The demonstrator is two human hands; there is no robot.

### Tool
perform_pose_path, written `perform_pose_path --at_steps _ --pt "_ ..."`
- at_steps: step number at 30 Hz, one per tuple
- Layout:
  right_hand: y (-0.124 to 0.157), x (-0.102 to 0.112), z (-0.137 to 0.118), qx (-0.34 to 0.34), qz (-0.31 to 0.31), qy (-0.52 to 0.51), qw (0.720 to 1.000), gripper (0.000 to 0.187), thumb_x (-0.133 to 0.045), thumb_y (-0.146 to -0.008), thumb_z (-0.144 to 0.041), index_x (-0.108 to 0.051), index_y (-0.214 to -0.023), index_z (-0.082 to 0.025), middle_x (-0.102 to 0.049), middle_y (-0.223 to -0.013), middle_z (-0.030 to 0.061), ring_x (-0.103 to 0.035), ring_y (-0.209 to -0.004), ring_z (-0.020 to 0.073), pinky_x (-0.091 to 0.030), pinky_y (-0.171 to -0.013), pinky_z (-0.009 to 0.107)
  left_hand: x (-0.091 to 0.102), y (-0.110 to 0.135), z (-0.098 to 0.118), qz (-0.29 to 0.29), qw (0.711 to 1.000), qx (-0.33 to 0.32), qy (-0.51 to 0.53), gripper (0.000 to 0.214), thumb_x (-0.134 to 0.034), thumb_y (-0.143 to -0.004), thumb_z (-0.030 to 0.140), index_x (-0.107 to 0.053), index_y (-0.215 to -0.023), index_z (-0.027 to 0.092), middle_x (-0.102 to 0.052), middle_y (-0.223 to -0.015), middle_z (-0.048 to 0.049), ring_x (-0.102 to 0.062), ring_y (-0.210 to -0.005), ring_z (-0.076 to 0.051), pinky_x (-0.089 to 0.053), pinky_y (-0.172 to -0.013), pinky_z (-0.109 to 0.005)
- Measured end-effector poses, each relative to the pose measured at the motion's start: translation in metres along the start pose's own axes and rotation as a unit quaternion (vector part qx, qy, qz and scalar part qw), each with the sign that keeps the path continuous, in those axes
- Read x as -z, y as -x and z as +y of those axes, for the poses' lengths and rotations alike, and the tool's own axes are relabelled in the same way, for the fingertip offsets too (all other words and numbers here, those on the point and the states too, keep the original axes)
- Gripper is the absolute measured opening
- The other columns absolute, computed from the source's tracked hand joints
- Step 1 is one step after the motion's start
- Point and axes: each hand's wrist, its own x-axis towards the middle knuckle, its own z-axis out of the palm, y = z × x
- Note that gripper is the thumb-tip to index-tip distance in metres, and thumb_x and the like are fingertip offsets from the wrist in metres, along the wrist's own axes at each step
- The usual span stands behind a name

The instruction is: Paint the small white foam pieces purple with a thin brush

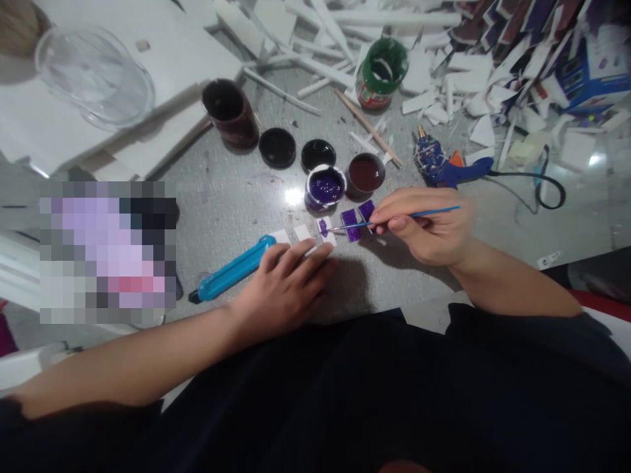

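A thin blue paintbrush [438, 211] is pinched in my right hand [426, 226], its tip on a small white piece [328, 238] partly covered in purple paint. My left hand [293, 282] lies flat with fingers spread, the fingertips at the lower edges of that piece and of a bare white piece [302, 233]. To the right, a purple-painted piece [351, 226] lies beside another purple piece [366, 210], partly hidden by my right hand. Just above stands an open pot of purple paint [325, 187]. A blue utility knife [234, 266] lies left of my left hand.
Dark red paint fills a pot [365, 174]; two black lids [277, 148] lie near a brown jar [231, 115]. Behind are a green-rimmed jar [382, 72], a wooden stick [369, 128] and white offcuts [320, 39]. A corded blue glue gun [451, 164] lies at right.
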Motion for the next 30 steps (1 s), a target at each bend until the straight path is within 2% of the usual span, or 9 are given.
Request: perform_pose_path --at_steps 2,5,8,11,13,19,22,25,30 --pt "0.0007 0.0 0.0005 0.018 0.0 0.025 1.0 0.021 -0.084 -0.11 -0.021 -0.094 -0.125 -0.03 -0.092 -0.098 0.0032 -0.086 -0.081 0.0154 -0.069 -0.072 0.026 -0.0002 0.0003 0.0 -0.004 1.0 0.002 0.003 0.05 -0.072 -0.117 0.045 -0.079 -0.162 0.025 -0.077 -0.168 -0.0125 -0.063 -0.151 -0.036 -0.052 -0.12 -0.049" --pt "0.0008 0.0001 -0.0001 0.031 0.016 0.04 0.999 0.02 -0.082 -0.112 -0.024 -0.094 -0.127 -0.03 -0.092 -0.097 0.0037 -0.088 -0.085 0.0181 -0.071 -0.075 0.03 -0.0008 0.0009 0.0 -0.006 1.0 0.006 0.01 0.052 -0.076 -0.114 0.044 -0.078 -0.163 0.026 -0.077 -0.168 -0.0132 -0.063 -0.151 -0.037 -0.052 -0.12 -0.049" --pt "-0.0003 0.0008 -0.0021 0.017 0.018 0.019 1.0 0.018 -0.078 -0.116 -0.03 -0.094 -0.123 -0.028 -0.091 -0.095 0.0041 -0.084 -0.076 0.0164 -0.068 -0.067 0.029 -0.0015 0.0013 0.0002 -0.005 1.0 0.008 0.013 0.054 -0.079 -0.113 0.044 -0.078 -0.163 0.026 -0.077 -0.168 -0.0136 -0.063 -0.151 -0.037 -0.051 -0.12 -0.049" --pt "-0.0008 0.0014 -0.003 0.004 -0.014 0.003 1.0 0.017 -0.077 -0.116 -0.028 -0.094 -0.119 -0.026 -0.091 -0.095 0.0032 -0.081 -0.072 0.0133 -0.065 -0.062 0.025 -0.0017 0.0011 0.0006 0.0 1.0 0.004 0.007 0.05 -0.076 -0.114 0.045 -0.08 -0.161 0.026 -0.077 -0.168 -0.0125 -0.064 -0.151 -0.036 -0.051 -0.12 -0.049" --pt "-0.0002 0.0013 -0.0025 0.003 -0.023 0.011 1.0 0.016 -0.078 -0.115 -0.025 -0.094 -0.119 -0.026 -0.091 -0.097 0.003 -0.082 -0.074 0.0132 -0.065 -0.064 0.024 -0.0015 0.0005 0.0008 0.012 1.0 0.0 0.001 0.048 -0.073 -0.116 0.045 -0.081 -0.158 0.024 -0.078 -0.167 -0.0121 -0.064 -0.15 -0.036 -0.051 -0.119 -0.049" --pt "0.0008 0.0008 -0.0007 0.021 0.011 0.037 0.999 0.02 -0.083 -0.113 -0.027 -0.094 -0.129 -0.031 -0.092 -0.098 0.0025 -0.087 -0.087 0.0175 -0.072 -0.078 0.03 0.0001 -0.0004 0.0001 0.01 1.0 -0.002 -0.003 0.048 -0.074 -0.116 0.045 -0.081 -0.158 0.024 -0.078 -0.166 -0.0128 -0.063 -0.149 -0.036 -0.051 -0.119 -0.049" --pt "0.0 0.0011 -0.002 0.023 0.015 0.021 0.999 0.02 -0.081 -0.114 -0.027 -0.094 -0.128 -0.031 -0.091 -0.098 0.0029 -0.085 -0.08 0.0161 -0.069 -0.07 0.029 -0.0005 0.0002 -0.0004 0.008 1.0 0.0 0.009 0.051 -0.078 -0.113 0.044 -0.08 -0.16 0.024 -0.077 -0.167 -0.0142 -0.062 -0.15 -0.037 -0.05 -0.119 -0.048" --pt "0.0005 0.0016 -0.0026 0.007 -0.011 0.002 1.0 0.018 -0.08 -0.114 -0.026 -0.095 -0.123 -0.029 -0.091 -0.097 0.003 -0.082 -0.074 0.0144 -0.066 -0.063 0.026 -0.0017 0.0005 -0.0002 0.006 1.0 0.0 0.017 0.054 -0.081 -0.112 0.045 -0.08 -0.161 0.023 -0.075 -0.169 -0.0151 -0.062 -0.15 -0.038 -0.05 -0.119 -0.049" --pt "0.0033 0.0017 0.0006 0.01 -0.012 0.057 0.998 0.018 -0.082 -0.113 -0.026 -0.095 -0.123 -0.03 -0.093 -0.099 0.0043 -0.085 -0.081 0.0163 -0.069 -0.07 0.028 -0.0015 -0.0016 0.0004 0.032 0.999 -0.003 -0.005 0.046 -0.073 -0.116 0.044 -0.083 -0.154 0.021 -0.078 -0.165 -0.0128 -0.062 -0.148 -0.036 -0.05 -0.117 -0.049"
